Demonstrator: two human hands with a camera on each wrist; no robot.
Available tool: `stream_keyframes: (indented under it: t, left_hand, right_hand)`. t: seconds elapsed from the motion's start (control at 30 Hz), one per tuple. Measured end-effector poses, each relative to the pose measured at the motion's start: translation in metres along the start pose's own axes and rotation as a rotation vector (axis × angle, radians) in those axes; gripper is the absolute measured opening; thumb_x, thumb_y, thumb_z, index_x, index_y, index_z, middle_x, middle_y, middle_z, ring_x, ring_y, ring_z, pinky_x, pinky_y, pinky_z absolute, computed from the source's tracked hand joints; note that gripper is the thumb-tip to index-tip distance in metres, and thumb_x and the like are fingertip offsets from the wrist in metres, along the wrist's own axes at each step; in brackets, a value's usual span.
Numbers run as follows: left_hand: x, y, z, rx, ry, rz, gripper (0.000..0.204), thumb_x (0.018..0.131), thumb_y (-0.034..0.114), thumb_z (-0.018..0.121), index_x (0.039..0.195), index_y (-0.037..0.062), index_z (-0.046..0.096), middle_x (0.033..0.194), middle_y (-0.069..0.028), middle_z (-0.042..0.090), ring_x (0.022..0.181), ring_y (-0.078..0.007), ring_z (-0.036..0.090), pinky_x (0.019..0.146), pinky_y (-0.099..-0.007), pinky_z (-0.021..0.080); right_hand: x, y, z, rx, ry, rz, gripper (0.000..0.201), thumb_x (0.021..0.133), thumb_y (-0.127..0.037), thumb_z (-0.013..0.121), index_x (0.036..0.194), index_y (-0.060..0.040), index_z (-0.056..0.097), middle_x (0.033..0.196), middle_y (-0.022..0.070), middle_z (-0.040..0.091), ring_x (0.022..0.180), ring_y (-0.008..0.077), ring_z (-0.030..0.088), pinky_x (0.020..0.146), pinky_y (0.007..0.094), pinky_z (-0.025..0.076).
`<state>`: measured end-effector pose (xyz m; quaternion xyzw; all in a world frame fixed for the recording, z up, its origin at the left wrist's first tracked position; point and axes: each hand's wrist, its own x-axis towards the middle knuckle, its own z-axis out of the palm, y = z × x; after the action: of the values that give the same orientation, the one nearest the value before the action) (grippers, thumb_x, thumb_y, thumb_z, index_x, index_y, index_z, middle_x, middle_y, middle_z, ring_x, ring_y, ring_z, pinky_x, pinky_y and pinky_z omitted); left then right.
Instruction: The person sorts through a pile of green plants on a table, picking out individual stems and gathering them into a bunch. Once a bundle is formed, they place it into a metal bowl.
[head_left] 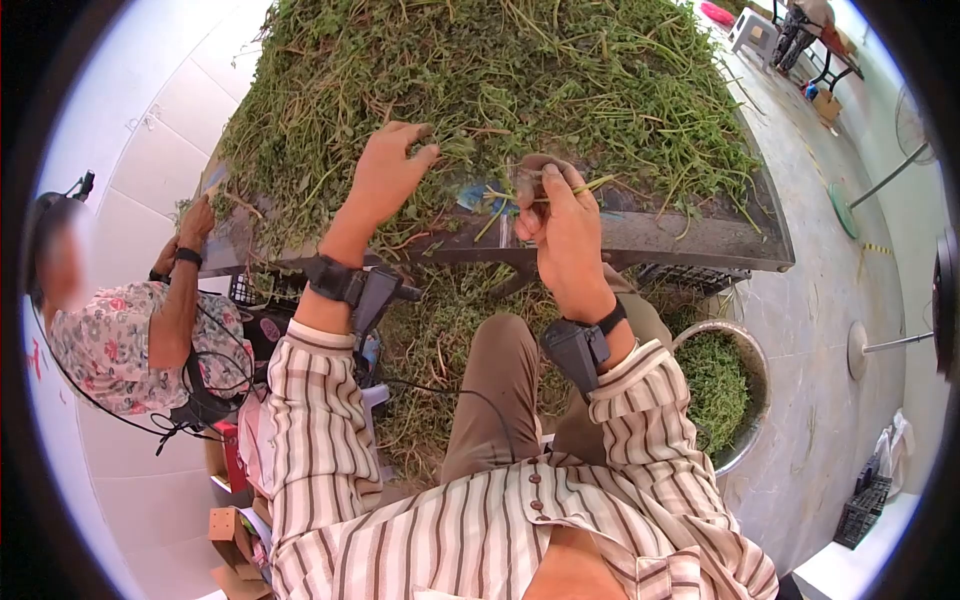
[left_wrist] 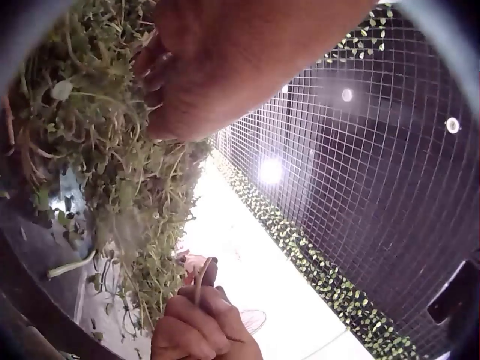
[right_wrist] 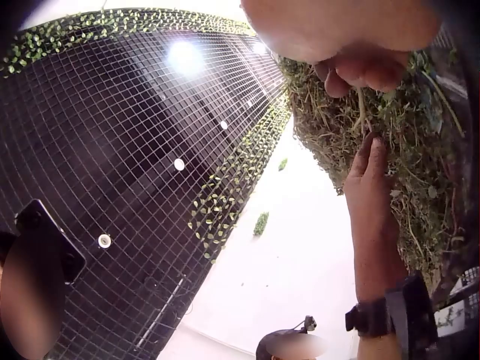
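Note:
A large heap of leafy green stems (head_left: 480, 90) covers the tabletop. My right hand (head_left: 570, 235) is raised at the table's near edge and pinches a few thin plant stems (head_left: 598, 184) between thumb and fingers. In the left wrist view, a pale stem (left_wrist: 201, 281) stands up from that same hand (left_wrist: 199, 322). My left hand (head_left: 388, 172) hovers over the heap's near side, its thumb and forefinger apart, with nothing seen between them. From the right wrist view, the left fingertips (right_wrist: 371, 142) point toward the stems (right_wrist: 361, 109) under the right hand.
Blue plastic (head_left: 480, 197) lies near the dark table edge (head_left: 690, 236). A round metal tub (head_left: 764, 400) of greens stands on the floor at my right. More stems (head_left: 420, 340) lie below the table. At the left, another person (head_left: 130, 340) works at the same heap.

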<state>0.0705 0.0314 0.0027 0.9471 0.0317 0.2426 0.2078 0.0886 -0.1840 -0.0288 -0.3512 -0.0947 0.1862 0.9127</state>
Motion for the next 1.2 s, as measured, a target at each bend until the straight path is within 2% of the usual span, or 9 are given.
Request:
stream_keyframes:
  t: [0.03, 0.23, 0.33, 0.6, 0.67, 0.83, 0.97, 1.07, 1.2]
  left_hand:
    - [0.003, -0.001, 0.002, 0.095, 0.018, 0.117, 0.028, 0.083, 0.020, 0.057, 0.103, 0.0007, 0.063, 0.101, -0.0143, 0.060, 0.095, -0.0305, 0.055, 0.084, -0.0378, 0.041]
    - [0.032, 0.011, 0.021, 0.085, -0.196, 0.150, 0.028, 0.082, 0.019, 0.057, 0.104, 0.0023, 0.062, 0.098, -0.0141, 0.058, 0.095, -0.0325, 0.052, 0.084, -0.0402, 0.040]
    - [0.039, 0.008, 0.045, 0.118, -0.190, 0.168, 0.026, 0.082, 0.018, 0.057, 0.101, 0.0024, 0.062, 0.092, -0.0140, 0.057, 0.093, -0.0330, 0.051, 0.082, -0.0420, 0.040]
    - [0.042, 0.007, 0.044, 0.137, -0.121, 0.035, 0.018, 0.079, 0.017, 0.058, 0.092, 0.0044, 0.061, 0.094, -0.0135, 0.055, 0.090, -0.0319, 0.053, 0.079, -0.0402, 0.044]
    - [0.044, 0.003, 0.035, -0.012, 0.091, 0.045, 0.017, 0.078, 0.015, 0.058, 0.090, 0.0035, 0.062, 0.092, -0.0135, 0.054, 0.088, -0.0316, 0.054, 0.078, -0.0393, 0.044]
    - [0.056, 0.007, 0.003, -0.423, 0.204, -0.098, 0.019, 0.084, 0.014, 0.060, 0.095, -0.0004, 0.061, 0.083, -0.0073, 0.063, 0.075, -0.0139, 0.057, 0.068, -0.0286, 0.045]
    - [0.049, 0.020, -0.013, -0.525, 0.164, -0.206, 0.025, 0.083, 0.011, 0.061, 0.105, 0.0010, 0.056, 0.082, -0.0060, 0.061, 0.074, -0.0117, 0.056, 0.067, -0.0275, 0.044]
    - [0.036, 0.032, -0.012, -0.483, 0.142, -0.111, 0.034, 0.083, 0.010, 0.061, 0.114, 0.0032, 0.051, 0.079, 0.0001, 0.059, 0.062, -0.0044, 0.045, 0.053, -0.0212, 0.035]
    - [0.009, 0.068, -0.013, -0.431, 0.116, -0.051, 0.048, 0.082, 0.005, 0.060, 0.128, 0.0075, 0.044, 0.076, -0.0013, 0.057, 0.063, -0.0077, 0.048, 0.056, -0.0229, 0.039]
  right_hand:
    - [0.000, 0.000, 0.000, 0.000, 0.000, -0.001, 0.020, 0.096, -0.018, 0.042, 0.103, -0.0025, 0.053, 0.067, 0.0050, 0.054, 0.046, 0.0086, 0.041, 0.043, 0.0248, 0.037]
    - [-0.002, -0.002, 0.003, -0.015, -0.011, 0.036, 0.020, 0.096, -0.017, 0.042, 0.099, -0.0021, 0.054, 0.067, 0.0045, 0.054, 0.046, 0.0082, 0.042, 0.042, 0.0231, 0.036]
    - [-0.003, -0.003, 0.003, -0.018, -0.022, 0.039, 0.019, 0.095, -0.016, 0.042, 0.099, -0.0022, 0.054, 0.067, 0.0041, 0.054, 0.046, 0.0080, 0.042, 0.042, 0.0225, 0.036]
    - [-0.002, -0.004, 0.001, -0.052, -0.048, 0.069, 0.019, 0.094, -0.015, 0.042, 0.097, -0.0022, 0.055, 0.067, 0.0031, 0.055, 0.045, 0.0076, 0.042, 0.043, 0.0220, 0.036]
    - [-0.002, -0.005, 0.001, -0.051, -0.048, 0.075, 0.019, 0.094, -0.015, 0.042, 0.097, -0.0023, 0.055, 0.067, 0.0030, 0.055, 0.045, 0.0075, 0.042, 0.043, 0.0220, 0.036]
    - [-0.001, -0.003, 0.001, -0.070, -0.060, 0.069, 0.019, 0.094, -0.015, 0.042, 0.097, -0.0024, 0.056, 0.066, 0.0026, 0.055, 0.046, 0.0070, 0.042, 0.043, 0.0218, 0.036]
    - [-0.002, -0.001, 0.003, -0.110, -0.057, 0.067, 0.019, 0.093, -0.016, 0.044, 0.097, -0.0022, 0.056, 0.066, 0.0021, 0.054, 0.046, 0.0066, 0.042, 0.043, 0.0216, 0.036]
    - [-0.003, 0.000, 0.004, -0.113, -0.047, 0.063, 0.018, 0.092, -0.016, 0.046, 0.097, -0.0023, 0.056, 0.066, 0.0016, 0.053, 0.046, 0.0066, 0.041, 0.042, 0.0218, 0.035]
    - [-0.002, 0.000, 0.006, -0.083, -0.058, 0.060, 0.017, 0.091, -0.016, 0.051, 0.100, -0.0025, 0.055, 0.064, 0.0004, 0.050, 0.046, 0.0062, 0.040, 0.041, 0.0220, 0.033]
